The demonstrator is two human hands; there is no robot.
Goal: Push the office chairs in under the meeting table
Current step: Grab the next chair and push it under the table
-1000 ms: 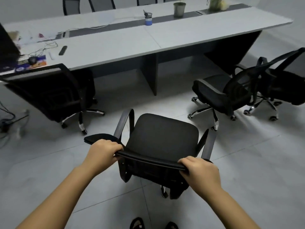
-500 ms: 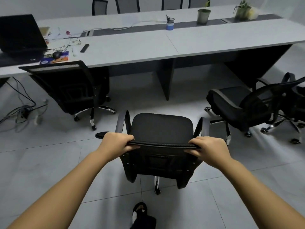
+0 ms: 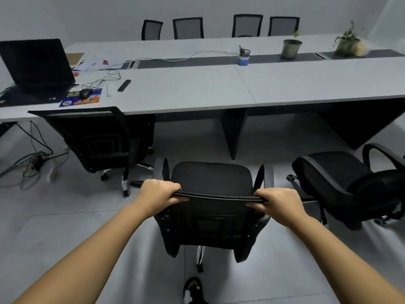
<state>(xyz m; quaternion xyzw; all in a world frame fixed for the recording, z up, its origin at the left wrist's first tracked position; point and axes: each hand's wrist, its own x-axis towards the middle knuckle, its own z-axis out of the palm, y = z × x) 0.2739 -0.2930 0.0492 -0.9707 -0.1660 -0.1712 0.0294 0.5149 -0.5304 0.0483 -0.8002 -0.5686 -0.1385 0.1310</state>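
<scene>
Left hand (image 3: 158, 193) clamped over left end of held chair's backrest top edge (image 3: 219, 196), fingers curled round front. Right hand (image 3: 277, 204) same on right end, thumb under the rim. Both arms stretched forward.

Head view, now:
- Held chair (image 3: 211, 183) on floor tiles, seat facing meeting table (image 3: 197, 91), near its edge but not under it; front of seat close to centre table leg (image 3: 233, 132).
- Second chair (image 3: 98, 137) on left, backrest touching or just under table edge, cannot tell which.
- Third chair (image 3: 344, 183) on right, turned sideways, apart from table.
- Four more chairs (image 3: 219, 27) along far side.
- On table: laptop (image 3: 37, 62), mouse (image 3: 85, 93) on coloured pad, remote (image 3: 124, 85), pen cup (image 3: 244, 55), two potted plants (image 3: 291, 47).
- Cable tangle (image 3: 32, 161) on floor left.
- Slippered foot (image 3: 192, 289) at bottom edge.

Versus 0.5 s ago:
- Grip unchanged, same spots on backrest.
- Held chair closer to table; seat front now almost level with centre leg.
- Backrest squarer to table than 1.0 s ago, when angled right.
- Camera pitched up: far chairs and wall fully in frame.
- Right chair sits closer beside held chair's right armrest (image 3: 262, 176).
</scene>
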